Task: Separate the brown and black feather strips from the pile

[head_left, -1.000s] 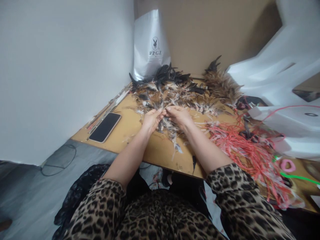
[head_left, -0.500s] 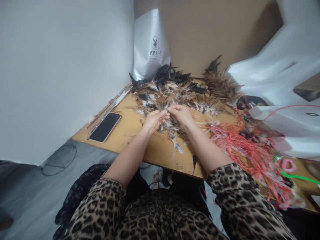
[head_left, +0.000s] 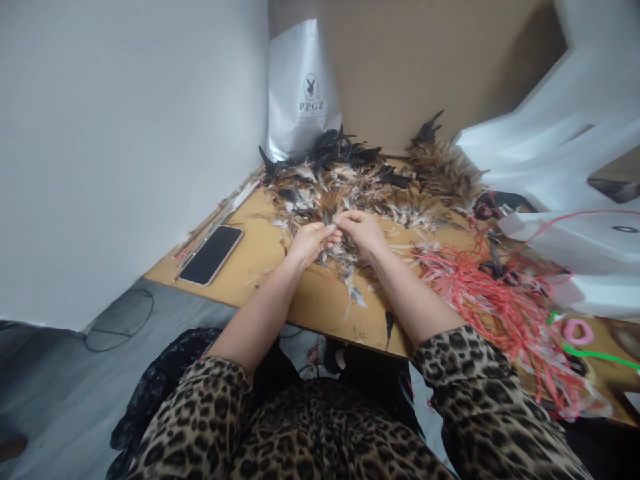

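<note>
My left hand (head_left: 311, 244) and my right hand (head_left: 361, 232) meet over the front of a pile of feathers (head_left: 345, 173), brown and white with black ones at the back. Thumb and fingers of the left are pinched on a small tuft of brown feathers (head_left: 330, 202) whose tips point away from me. The right fingertips pinch at the base of the same tuft, touching the left thumb. What exactly lies between the fingertips is too small to make out. Loose pale feathers (head_left: 356, 295) lie just below the hands on the wooden table (head_left: 280, 293).
A phone (head_left: 211, 255) lies at the left. Behind the feathers stands a white bag (head_left: 303, 93). To the right are a brown feather bunch (head_left: 445, 170), a heap of red and white strips (head_left: 490, 300) and white sheeting (head_left: 560, 133). A small black pointed tool (head_left: 389, 325) rests near the front edge.
Both hands stay in nearly the same place, with small finger movements. The brown tuft now stands out more clearly above the fingertips.
</note>
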The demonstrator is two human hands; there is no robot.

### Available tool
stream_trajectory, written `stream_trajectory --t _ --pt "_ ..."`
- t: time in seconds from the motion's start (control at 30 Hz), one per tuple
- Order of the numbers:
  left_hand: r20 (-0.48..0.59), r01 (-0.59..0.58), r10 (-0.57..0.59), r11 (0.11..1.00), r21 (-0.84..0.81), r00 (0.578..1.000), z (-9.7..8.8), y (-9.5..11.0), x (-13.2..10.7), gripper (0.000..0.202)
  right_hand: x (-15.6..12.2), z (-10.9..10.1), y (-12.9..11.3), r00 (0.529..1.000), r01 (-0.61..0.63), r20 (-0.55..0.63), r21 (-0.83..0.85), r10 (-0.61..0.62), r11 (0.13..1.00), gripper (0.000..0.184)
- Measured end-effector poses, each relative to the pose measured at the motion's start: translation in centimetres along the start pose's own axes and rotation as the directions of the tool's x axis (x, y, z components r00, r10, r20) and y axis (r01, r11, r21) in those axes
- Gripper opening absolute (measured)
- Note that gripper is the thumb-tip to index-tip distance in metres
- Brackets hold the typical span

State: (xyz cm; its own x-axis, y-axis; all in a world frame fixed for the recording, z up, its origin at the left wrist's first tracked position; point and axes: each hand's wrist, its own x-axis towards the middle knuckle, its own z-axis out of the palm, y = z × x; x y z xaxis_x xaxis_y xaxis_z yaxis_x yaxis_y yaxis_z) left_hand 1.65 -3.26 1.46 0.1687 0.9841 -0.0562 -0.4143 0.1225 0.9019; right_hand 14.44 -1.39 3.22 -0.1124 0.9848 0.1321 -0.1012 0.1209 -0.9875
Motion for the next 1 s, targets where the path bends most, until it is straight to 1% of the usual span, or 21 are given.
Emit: stream_trajectory --t 0.13,0.27,0.4,0.47,0.53,0.6,0.67,0.7,0.73,0.77,0.8,0.87,0.93,0.97,1.0 --pt "0.022 0.017 -0.017 0.999 0.029 1.000 0.0 0.1 -0.1 0.015 0.0 -0.1 -0.1 0.997 -0.053 0.053 0.054 0.050 0.997 0.021" --pt "0.021 -0.013 0.011 0.993 0.116 1.000 0.2 0.2 -0.3 0.020 -0.1 -0.2 -0.3 0.998 -0.041 0.042 0.039 0.040 0.998 0.022" --pt "0.001 -0.026 0.026 0.992 0.122 1.000 0.5 0.2 -0.4 0.021 -0.2 -0.1 -0.4 0.999 -0.038 0.037 0.055 0.036 0.998 0.022" --pt "0.013 -0.022 0.020 0.992 0.127 1.000 0.4 0.1 -0.4 0.020 -0.2 0.1 -0.4 0.999 -0.041 0.037 0.064 0.038 0.997 0.023" --pt "0.040 -0.025 0.021 0.994 0.104 0.999 0.2 0.1 -0.2 0.019 -0.2 0.2 -0.4 0.998 -0.044 0.047 0.069 0.041 0.997 0.024" --pt "0.047 -0.019 0.018 0.999 0.033 0.999 -0.2 0.1 0.0 0.016 -0.2 0.2 -0.4 0.997 -0.027 0.068 0.056 0.024 0.998 0.026" --pt "0.017 -0.005 0.006 0.998 -0.064 1.000 -0.6 0.1 0.2 0.012 -0.1 0.0 -0.3 0.996 0.044 0.082 -0.015 -0.043 0.999 0.030" --pt "0.000 0.003 -0.003 0.994 -0.112 1.000 -0.7 0.2 0.3 0.010 -0.1 -0.1 -0.3 0.991 0.107 0.089 -0.087 -0.099 0.990 0.033" --pt "-0.011 0.010 -0.012 0.988 -0.155 1.000 -0.8 0.2 0.4 0.009 -0.2 -0.2 -0.3 0.980 0.185 0.101 -0.185 -0.169 0.965 0.035" --pt "-0.013 0.019 -0.022 0.981 -0.191 1.000 -0.9 0.2 0.5 0.008 -0.3 -0.3 -0.4 0.962 0.269 0.121 -0.302 -0.244 0.914 0.038" --pt "-0.007 0.029 -0.031 0.975 -0.220 0.999 -1.0 0.3 0.5 0.008 -0.4 -0.4 -0.5 0.937 0.349 0.153 -0.425 -0.314 0.835 0.040" --pt "0.015 0.052 -0.050 0.965 -0.256 0.999 -1.0 0.3 0.4 0.009 -0.8 -0.5 -0.8 0.883 0.457 0.241 -0.636 -0.402 0.622 0.044" --pt "0.030 0.075 -0.070 0.960 -0.270 0.997 -0.8 0.3 0.3 0.010 -1.3 -0.4 -1.1 0.851 0.487 0.308 -0.766 -0.426 0.419 0.046" --pt "0.035 0.085 -0.078 0.959 -0.271 0.996 -0.7 0.3 0.2 0.010 -1.5 -0.3 -1.2 0.844 0.484 0.325 -0.806 -0.427 0.342 0.046" --pt "0.042 0.094 -0.086 0.958 -0.270 0.995 -0.7 0.3 0.1 0.009 -1.7 -0.2 -1.3 0.840 0.475 0.333 -0.834 -0.429 0.282 0.046"
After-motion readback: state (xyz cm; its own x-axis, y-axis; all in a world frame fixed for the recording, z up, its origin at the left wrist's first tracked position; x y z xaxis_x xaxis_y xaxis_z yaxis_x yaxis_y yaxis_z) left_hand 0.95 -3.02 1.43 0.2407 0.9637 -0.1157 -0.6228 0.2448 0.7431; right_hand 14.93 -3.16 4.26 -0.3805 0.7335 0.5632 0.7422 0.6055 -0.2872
